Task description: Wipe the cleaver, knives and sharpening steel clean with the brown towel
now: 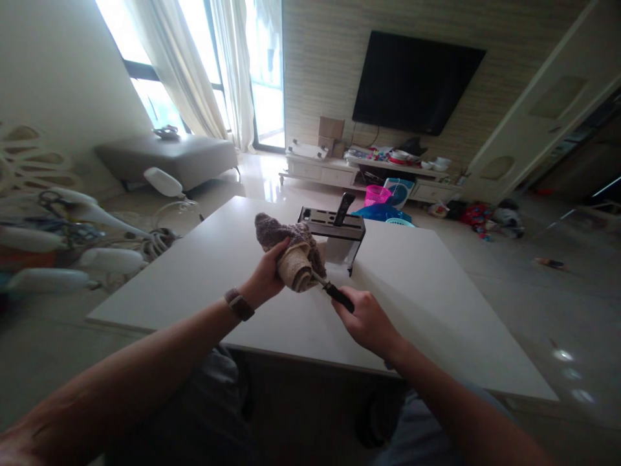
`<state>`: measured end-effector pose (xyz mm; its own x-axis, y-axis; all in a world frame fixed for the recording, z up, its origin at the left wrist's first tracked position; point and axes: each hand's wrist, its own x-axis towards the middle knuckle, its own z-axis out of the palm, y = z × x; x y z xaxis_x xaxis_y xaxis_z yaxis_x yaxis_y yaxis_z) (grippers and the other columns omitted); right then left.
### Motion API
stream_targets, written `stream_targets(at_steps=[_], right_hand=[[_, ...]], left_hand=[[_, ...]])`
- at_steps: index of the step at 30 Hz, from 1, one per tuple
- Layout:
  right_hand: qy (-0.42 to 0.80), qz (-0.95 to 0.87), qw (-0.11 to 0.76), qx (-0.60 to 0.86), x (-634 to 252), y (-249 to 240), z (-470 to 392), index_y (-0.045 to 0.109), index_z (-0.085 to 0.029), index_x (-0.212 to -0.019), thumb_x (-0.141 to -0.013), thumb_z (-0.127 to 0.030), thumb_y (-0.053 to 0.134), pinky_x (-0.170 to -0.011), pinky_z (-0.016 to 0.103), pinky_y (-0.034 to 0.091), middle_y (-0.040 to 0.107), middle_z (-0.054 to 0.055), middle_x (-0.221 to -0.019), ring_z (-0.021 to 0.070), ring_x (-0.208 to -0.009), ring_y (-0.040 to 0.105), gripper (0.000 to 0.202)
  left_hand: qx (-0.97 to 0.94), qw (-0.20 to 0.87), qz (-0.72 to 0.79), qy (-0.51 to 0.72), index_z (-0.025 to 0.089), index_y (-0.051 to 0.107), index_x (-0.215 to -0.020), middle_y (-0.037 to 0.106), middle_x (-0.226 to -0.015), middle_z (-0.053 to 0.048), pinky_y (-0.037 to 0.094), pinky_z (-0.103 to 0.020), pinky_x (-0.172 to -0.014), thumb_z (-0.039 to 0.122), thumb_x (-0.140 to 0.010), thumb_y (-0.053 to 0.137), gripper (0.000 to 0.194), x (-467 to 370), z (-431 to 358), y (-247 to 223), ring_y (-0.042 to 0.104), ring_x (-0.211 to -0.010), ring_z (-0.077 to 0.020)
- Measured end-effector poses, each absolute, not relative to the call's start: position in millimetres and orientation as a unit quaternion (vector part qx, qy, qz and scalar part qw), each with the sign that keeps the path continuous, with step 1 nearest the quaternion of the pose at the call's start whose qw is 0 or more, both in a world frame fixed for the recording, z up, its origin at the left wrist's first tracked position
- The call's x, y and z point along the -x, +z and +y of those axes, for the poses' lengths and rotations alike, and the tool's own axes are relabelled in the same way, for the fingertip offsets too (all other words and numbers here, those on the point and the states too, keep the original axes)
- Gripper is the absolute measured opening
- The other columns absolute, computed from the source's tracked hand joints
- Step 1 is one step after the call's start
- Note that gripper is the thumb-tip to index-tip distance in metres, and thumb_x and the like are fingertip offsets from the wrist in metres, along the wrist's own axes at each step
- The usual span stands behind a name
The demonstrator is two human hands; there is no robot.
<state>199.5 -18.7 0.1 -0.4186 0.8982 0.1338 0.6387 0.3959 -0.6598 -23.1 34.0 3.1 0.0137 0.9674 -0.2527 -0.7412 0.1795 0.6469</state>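
Observation:
A bunched cloth [295, 262], fuzzy grey-brown with a beige side, is in my left hand [268, 270], fingers wrapped around it. My right hand [369, 318] grips the black handle of a kitchen tool [340, 297]. Its narrow metal shaft runs to the cloth, where the far end is hidden, so its exact kind does not show. Just behind the cloth stands a metal-and-black knife block [339, 246], with one black-handled knife [345, 208] upright in its top. Both hands are above the white table [412, 278].
Left of the table is a lamp-like fixture with several white shades [116, 260]. Beyond the far edge are a pink basket [377, 194] and a blue tub [376, 213]. A low cabinet [334, 173] runs along the wall beneath a television [417, 81].

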Motion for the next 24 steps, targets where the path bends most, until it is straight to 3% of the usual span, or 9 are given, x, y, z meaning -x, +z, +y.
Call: stream_targets(at_steps=[6,10,17,24], right_hand=[[0.283,-0.803,0.270,0.449,-196.5,-0.8,-17.2,0.070,-0.017,-0.097,-0.095,-0.028,0.058,-0.070,0.030,0.042,0.077,0.011,-0.091,0.0238,-0.079,0.069,0.017],[0.285,-0.800,0.275,0.450,-195.4,-4.6,-11.6,0.071,-0.016,-0.099,-0.096,-0.029,0.058,-0.071,0.031,0.043,0.077,0.012,-0.093,0.0244,-0.081,0.069,0.018],[0.274,-0.797,0.261,0.471,-192.4,0.8,-14.5,0.070,-0.018,-0.088,-0.095,-0.029,0.059,-0.061,0.029,0.036,0.070,0.006,-0.076,0.0193,-0.067,0.060,0.017],[0.279,-0.806,0.259,0.454,-191.7,0.3,-18.3,0.071,-0.018,-0.092,-0.095,-0.026,0.059,-0.066,0.029,0.039,0.073,0.007,-0.081,0.0198,-0.073,0.064,0.015]], left_hand=[[-0.153,0.750,0.339,0.547,0.009,0.075,-0.096,0.080,-0.089,-0.012,0.064,-0.031,-0.078,0.023,-0.096,0.061,0.020,-11.4,8.6,-2.1,0.074,-0.072,-0.0197],[-0.155,0.735,0.346,0.563,0.009,0.075,-0.097,0.079,-0.089,-0.010,0.063,-0.030,-0.077,0.018,-0.093,0.064,0.014,-12.1,17.0,-2.7,0.074,-0.072,-0.0191],[-0.191,0.683,0.330,0.623,0.010,0.075,-0.101,0.080,-0.096,-0.011,0.063,-0.035,-0.086,0.026,-0.093,0.066,0.021,24.0,47.0,5.4,0.075,-0.082,-0.0217],[-0.201,0.653,0.332,0.650,0.012,0.074,-0.103,0.080,-0.096,-0.009,0.064,-0.036,-0.086,0.028,-0.092,0.065,0.022,47.9,51.4,8.7,0.076,-0.083,-0.0219]])
